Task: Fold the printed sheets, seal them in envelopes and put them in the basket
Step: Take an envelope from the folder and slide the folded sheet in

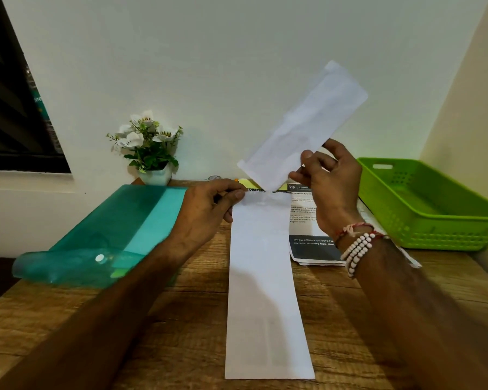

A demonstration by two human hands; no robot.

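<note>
So this is the stuffing step, as far as I can tell. The long white envelope (265,291) lies flat on the wooden table (181,333), running straight away from the person. The left hand (206,206) pinches the envelope's far end, right at the mouth, and seems to be holding it open. The right hand (330,187) grips a folded sheet (302,128) between thumb and fingers, up in the air just beyond that same far end. The sheet slants up and to the right, with its bottom corner almost at the opening. I can't tell if it's actually inside yet.

More printed sheets (307,220) sit just right of the envelope, partly tucked under it. The green basket (448,237) is further right of the envelope and nothing shows inside it. There's a teal folder (110,229) to the envelope's left, and a little flower pot (152,147) beyond that.

Next move, I'd guess: swing the sheet in line with the envelope and slide it in lengthwise while the left hand keeps the mouth open. The fit looks snug, so a crooked entry could catch or crumple. Sealing and the basket come after.
</note>
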